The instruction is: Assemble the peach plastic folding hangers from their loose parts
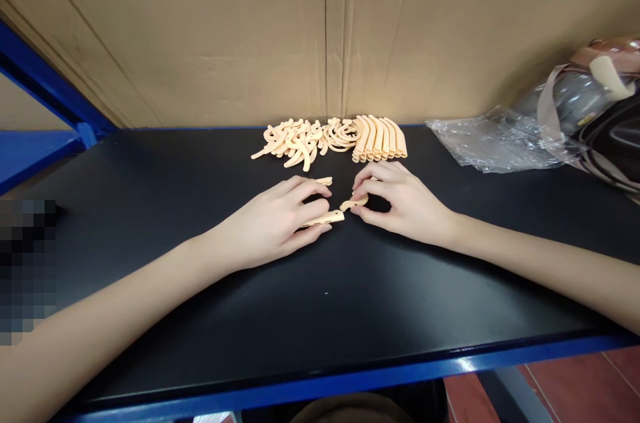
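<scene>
My left hand (280,219) is closed on a flat beige plastic strip (330,217) with a small hole near its end. Under its fingertips another beige piece (325,181) pokes out, mostly hidden by the hand. Just to the right, my right hand (395,199) pinches a small curved beige piece (354,203) between thumb and fingers. The curved piece's tip is close to the strip's end; whether they touch I cannot tell. Beyond the hands lie a loose pile of curved beige pieces (295,139), some thin rings (341,135) and a neat row of bent beige tubes (379,138).
The black tabletop (320,323) has a blue metal front edge (350,381). Cardboard (225,36) stands behind it. At the right lie a clear plastic bag (500,139) and a dark bag with straps (613,136). A blue frame post (45,76) rises at the left.
</scene>
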`<state>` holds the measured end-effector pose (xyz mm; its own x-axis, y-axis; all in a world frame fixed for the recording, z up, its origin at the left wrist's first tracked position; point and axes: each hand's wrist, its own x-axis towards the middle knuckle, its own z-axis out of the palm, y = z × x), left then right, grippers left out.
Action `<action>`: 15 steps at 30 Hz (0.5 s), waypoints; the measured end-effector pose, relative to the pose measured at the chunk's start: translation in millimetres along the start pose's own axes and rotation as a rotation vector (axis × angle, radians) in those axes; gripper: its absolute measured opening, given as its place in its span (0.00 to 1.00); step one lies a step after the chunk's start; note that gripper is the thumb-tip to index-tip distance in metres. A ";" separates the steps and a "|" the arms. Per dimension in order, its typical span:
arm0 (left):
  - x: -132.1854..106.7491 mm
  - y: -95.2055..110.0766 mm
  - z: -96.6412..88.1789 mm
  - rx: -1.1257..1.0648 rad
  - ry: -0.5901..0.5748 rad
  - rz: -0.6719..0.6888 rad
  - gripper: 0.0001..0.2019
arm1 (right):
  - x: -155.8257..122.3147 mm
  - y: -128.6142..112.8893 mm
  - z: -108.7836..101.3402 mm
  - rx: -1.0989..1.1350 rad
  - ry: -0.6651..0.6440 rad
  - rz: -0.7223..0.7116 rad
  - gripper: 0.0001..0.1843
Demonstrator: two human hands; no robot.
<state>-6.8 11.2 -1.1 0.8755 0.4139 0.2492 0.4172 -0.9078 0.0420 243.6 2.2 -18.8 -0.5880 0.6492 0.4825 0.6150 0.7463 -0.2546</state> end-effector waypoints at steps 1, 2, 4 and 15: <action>-0.2 -0.2 0.2 0.034 0.000 0.012 0.11 | 0.1 -0.2 -0.4 0.019 0.001 -0.001 0.04; -0.2 -0.4 0.2 0.051 -0.003 0.019 0.12 | 0.2 -0.2 -0.6 0.041 0.004 -0.002 0.05; 0.3 -0.4 0.0 0.018 -0.012 0.013 0.12 | 0.6 0.3 -0.6 0.103 0.013 0.002 0.06; 1.1 1.2 -1.0 -0.138 -0.060 -0.073 0.14 | 0.0 -1.0 -2.1 0.314 0.077 0.005 0.07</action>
<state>-5.5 10.5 0.2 0.8588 0.4788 0.1822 0.4467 -0.8740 0.1913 244.1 1.1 -16.7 -0.5363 0.6487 0.5400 0.4188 0.7600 -0.4971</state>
